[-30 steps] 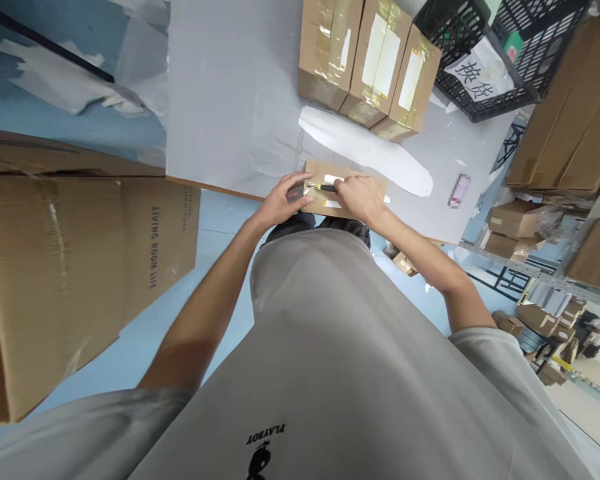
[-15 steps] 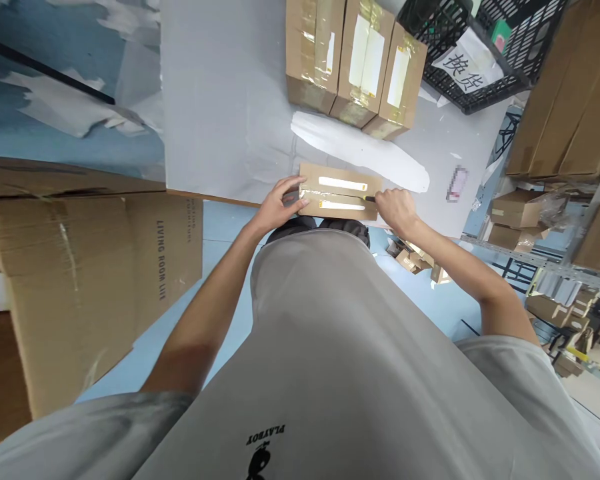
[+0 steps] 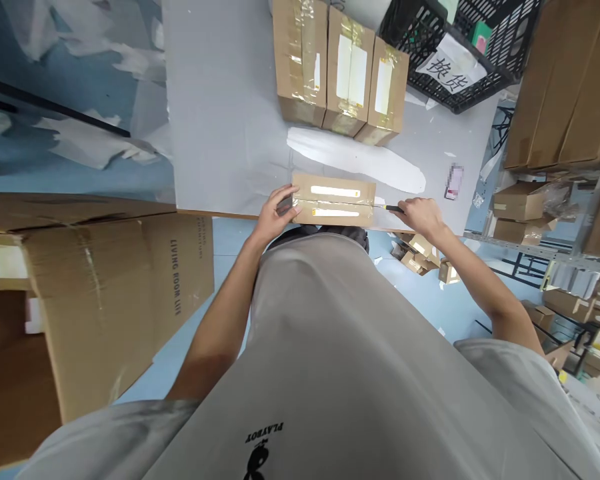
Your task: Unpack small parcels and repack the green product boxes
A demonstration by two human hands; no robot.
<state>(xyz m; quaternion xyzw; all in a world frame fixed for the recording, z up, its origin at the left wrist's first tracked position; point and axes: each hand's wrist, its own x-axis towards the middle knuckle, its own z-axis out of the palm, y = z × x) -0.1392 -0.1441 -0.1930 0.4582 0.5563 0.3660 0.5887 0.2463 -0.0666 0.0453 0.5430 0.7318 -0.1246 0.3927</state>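
Note:
A flat taped cardboard box [image 3: 334, 200] with two white strips lies at the near edge of the grey table [image 3: 220, 120]. My left hand [image 3: 276, 212] is closed on the box's left end, fingers curled over its edge. My right hand [image 3: 423, 215] is closed on a utility knife [image 3: 393, 209] with a yellow-and-black handle. The blade tip sits just past the box's right end, along the tape seam.
Three taped boxes [image 3: 337, 70] stand side by side at the table's far side, next to a black plastic crate [image 3: 445, 47] with a paper sign. A white paper strip [image 3: 360, 157] lies between. Large cartons [image 3: 95, 293] stand left; shelves with boxes [image 3: 555, 100] stand right.
My right hand drew the knife rightward along the box's top seam, from the left part of the box to beyond its right end. My left hand stayed on the left end.

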